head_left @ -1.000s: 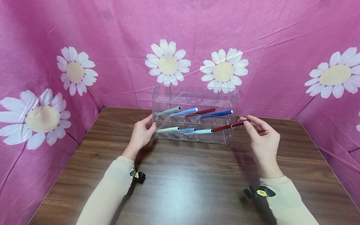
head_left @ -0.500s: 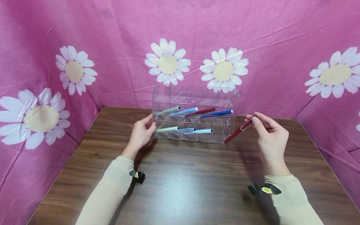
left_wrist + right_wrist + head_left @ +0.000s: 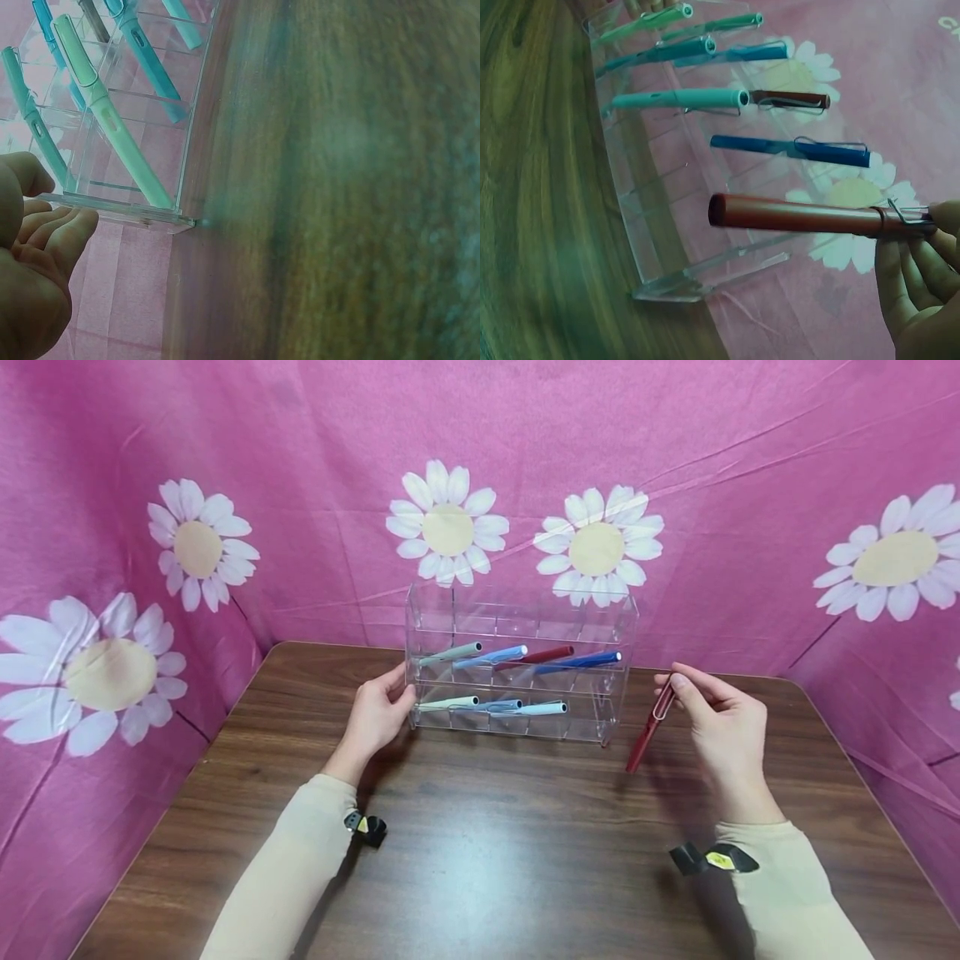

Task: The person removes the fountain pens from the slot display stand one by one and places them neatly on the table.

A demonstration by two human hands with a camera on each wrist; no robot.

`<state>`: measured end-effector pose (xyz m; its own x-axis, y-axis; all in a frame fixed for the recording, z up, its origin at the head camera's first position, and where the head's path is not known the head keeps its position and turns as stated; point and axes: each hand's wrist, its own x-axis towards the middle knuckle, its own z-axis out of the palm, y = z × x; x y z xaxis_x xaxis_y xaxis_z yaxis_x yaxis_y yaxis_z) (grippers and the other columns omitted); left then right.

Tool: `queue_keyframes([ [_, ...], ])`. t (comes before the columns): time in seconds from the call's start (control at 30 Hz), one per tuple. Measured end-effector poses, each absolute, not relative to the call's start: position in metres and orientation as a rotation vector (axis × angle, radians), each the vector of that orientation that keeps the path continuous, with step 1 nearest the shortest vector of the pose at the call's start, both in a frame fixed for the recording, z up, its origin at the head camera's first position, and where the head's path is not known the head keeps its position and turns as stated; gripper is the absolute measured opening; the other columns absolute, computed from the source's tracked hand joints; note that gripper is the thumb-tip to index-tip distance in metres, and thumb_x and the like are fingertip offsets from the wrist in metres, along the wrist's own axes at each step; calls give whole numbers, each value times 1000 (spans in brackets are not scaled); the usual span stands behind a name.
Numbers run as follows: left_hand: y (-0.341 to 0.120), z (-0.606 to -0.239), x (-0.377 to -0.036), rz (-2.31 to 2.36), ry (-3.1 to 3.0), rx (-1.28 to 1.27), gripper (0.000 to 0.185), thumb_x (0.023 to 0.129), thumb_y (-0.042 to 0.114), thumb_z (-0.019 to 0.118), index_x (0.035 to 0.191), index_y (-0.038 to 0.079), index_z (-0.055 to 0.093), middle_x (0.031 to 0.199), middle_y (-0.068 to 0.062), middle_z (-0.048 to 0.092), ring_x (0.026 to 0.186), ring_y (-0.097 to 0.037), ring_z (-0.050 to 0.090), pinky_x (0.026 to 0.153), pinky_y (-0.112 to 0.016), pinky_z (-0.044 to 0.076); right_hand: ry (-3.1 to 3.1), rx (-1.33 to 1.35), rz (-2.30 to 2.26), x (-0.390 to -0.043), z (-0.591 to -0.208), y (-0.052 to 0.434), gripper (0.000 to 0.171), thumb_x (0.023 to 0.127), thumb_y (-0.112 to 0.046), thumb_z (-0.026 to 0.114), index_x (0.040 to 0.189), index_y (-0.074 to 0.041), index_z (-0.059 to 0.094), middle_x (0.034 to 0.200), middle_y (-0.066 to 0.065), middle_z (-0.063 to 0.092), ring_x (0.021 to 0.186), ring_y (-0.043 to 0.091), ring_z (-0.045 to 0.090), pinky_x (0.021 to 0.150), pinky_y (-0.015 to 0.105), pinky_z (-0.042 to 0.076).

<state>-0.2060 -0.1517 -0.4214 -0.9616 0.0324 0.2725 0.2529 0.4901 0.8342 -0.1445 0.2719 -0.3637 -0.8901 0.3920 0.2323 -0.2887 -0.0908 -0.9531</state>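
Note:
A clear acrylic pen rack [image 3: 615,635] stands at the back of the wooden table. My left hand [image 3: 390,702] rests against its left end, fingers nearly straight [image 3: 60,229] beside the rack's side wall [image 3: 124,206]. My right hand [image 3: 671,685] pinches a dark red pen [image 3: 647,735] by its clip end. That pen hangs down and to the left, just right of the rack and outside it. In the right wrist view the red pen [image 3: 802,216] lies across in front of the rack [image 3: 667,289], my fingers [image 3: 911,270] under its clip.
Several pens lie in the rack's slots: a blue one [image 3: 581,661] and a dark red one [image 3: 543,655] in the upper row, a mint one [image 3: 450,703] and a light blue one [image 3: 536,710] below. Pink daisy cloth [image 3: 750,485] walls the table [image 3: 487,860] on three sides.
My right hand drew the red pen out of the lower right slot and moved right; the pen swung from nearly level to hanging steeply. The left hand stayed put.

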Motion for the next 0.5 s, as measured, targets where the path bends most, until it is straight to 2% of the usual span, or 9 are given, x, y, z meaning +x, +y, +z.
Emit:
queue_keyframes([
  [0.37,-152,-422,-207,-1523,-2504,-237,49,101,2,61,150,-3,60,132,-25,72,122,-37,73,104,-47,59,-2015,-1,1945,-151,-384,286,17,100,-2,74,113,-9,83,90,-8,85,82,1,80,76,14,62],
  [0.43,-152,-422,-207,-1533,-2501,-235,49,101,2,61,150,-3,60,132,-25,72,122,-37,73,104,-46,59,-2057,-1,1941,-153,-388,287,17,100,-2,74,114,-8,83,89,-10,84,82,0,79,75,13,61],
  [0.5,-152,-422,-208,-1539,-2502,-233,49,101,2,62,150,-2,60,132,-25,72,122,-36,73,104,-46,59,-2093,-14,1931,-154,-391,288,19,100,-3,74,118,-2,81,90,-12,84,82,-1,79,76,13,61],
])
